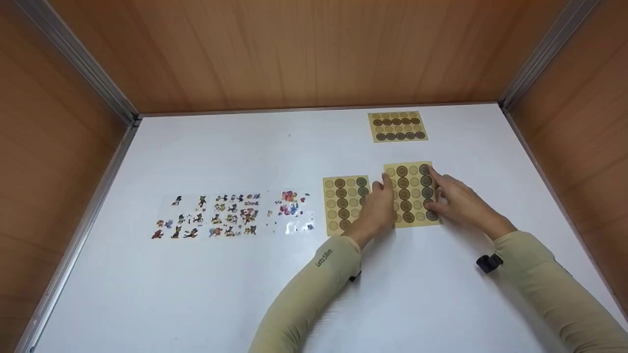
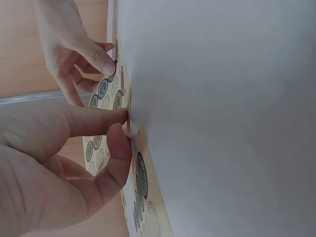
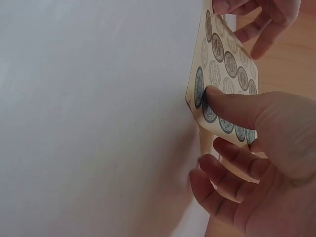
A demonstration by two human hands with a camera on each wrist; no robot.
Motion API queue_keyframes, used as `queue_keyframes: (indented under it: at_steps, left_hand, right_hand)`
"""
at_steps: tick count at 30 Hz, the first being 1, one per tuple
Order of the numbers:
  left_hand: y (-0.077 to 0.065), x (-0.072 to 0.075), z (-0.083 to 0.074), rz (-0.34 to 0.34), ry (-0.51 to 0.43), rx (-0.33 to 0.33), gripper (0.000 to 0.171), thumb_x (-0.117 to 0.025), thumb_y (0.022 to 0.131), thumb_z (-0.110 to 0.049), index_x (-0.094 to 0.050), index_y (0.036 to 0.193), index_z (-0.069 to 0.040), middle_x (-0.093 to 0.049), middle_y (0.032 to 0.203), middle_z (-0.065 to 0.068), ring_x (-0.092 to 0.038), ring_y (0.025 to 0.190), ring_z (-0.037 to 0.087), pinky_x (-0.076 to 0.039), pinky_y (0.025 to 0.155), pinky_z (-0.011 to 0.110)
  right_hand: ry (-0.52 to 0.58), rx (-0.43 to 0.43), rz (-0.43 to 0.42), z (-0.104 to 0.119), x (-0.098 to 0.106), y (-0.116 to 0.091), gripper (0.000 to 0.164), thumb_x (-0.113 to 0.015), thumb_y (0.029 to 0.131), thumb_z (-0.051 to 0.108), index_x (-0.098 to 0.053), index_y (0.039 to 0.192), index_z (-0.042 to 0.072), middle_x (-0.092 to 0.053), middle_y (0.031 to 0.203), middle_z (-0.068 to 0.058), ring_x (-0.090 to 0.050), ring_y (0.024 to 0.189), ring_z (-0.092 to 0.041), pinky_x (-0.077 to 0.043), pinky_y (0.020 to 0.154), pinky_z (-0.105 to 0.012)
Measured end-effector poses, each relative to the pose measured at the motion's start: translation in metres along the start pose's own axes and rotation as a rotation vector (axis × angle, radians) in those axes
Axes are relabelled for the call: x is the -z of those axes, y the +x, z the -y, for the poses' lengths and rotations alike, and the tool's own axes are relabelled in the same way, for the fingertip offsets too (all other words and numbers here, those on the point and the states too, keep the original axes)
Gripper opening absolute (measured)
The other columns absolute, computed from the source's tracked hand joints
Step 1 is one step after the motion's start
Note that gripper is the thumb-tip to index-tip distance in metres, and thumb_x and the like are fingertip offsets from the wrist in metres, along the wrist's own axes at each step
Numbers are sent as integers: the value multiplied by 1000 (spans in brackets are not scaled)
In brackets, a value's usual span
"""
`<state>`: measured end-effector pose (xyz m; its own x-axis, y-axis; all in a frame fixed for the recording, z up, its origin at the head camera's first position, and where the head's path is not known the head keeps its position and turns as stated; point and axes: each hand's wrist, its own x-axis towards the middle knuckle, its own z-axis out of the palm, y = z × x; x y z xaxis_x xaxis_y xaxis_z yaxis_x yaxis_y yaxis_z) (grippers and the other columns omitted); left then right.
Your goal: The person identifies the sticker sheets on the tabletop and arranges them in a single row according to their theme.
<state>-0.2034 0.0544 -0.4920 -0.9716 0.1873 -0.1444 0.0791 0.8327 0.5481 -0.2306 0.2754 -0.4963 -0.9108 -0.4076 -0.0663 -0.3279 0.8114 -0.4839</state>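
A tan sheet of round coin-like stickers (image 1: 409,194) is between both hands, its rows of circles alternating dark and pale. At its left edge, my left hand (image 1: 375,212) pinches it with thumb and forefinger. My right hand (image 1: 457,200) grips the opposite edge; in the right wrist view the thumb (image 3: 234,106) lies on the printed face and the other fingers curl below. That edge is raised off the table in this view. Just to the left lies a second similar sticker sheet (image 1: 335,203), partly covered by my left hand.
A third round-sticker sheet (image 1: 398,129) lies sideways at the back right of the white table (image 1: 221,289). Clear sheets with colourful cartoon figure stickers (image 1: 233,215) spread across the left middle. Wood panels (image 1: 314,54) wall the table at the back and sides.
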Motion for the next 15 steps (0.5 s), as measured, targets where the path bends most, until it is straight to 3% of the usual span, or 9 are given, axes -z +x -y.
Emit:
queue_keyframes:
  at_steps: [4, 7, 11, 15]
  left_hand:
    - [0, 0, 0, -6, 44, -25, 83, -71, 89, 3, -27, 159, -3, -50, 139, 18, -63, 99, 18, -56, 82, 21]
    - [1, 1, 1, -11, 127, -57, 69, -71, 90, -2, -42, 152, -2, -55, 133, 16, -65, 99, 19, -57, 84, 26]
    - [0, 1, 3, -17, 228, -101, 36, -71, 92, -8, -67, 128, -4, -62, 120, 12, -66, 96, 20, -59, 81, 32]
    - [-1, 2, 4, -14, 282, -122, 15, -68, 94, -10, -73, 108, -7, -64, 111, 9, -66, 90, 19, -59, 76, 32]
  right_hand:
    - [-54, -9, 16, 1, 1, 0, 91, -78, 92, 23, -23, 158, -3, -56, 122, -22, -51, 112, -39, -43, 101, -58]
    - [-60, -32, 41, 0, 2, 0, 88, -77, 92, 25, -25, 158, -3, -50, 135, -26, -45, 124, -44, -37, 109, -61]
    - [-58, -48, 67, -1, 1, 1, 85, -76, 93, 26, -28, 157, -3, -45, 144, -27, -39, 132, -47, -31, 113, -62]
    - [-56, -34, 77, 0, 0, 2, 81, -76, 94, 27, -32, 155, -4, -45, 146, -27, -40, 133, -47, -31, 114, -62]
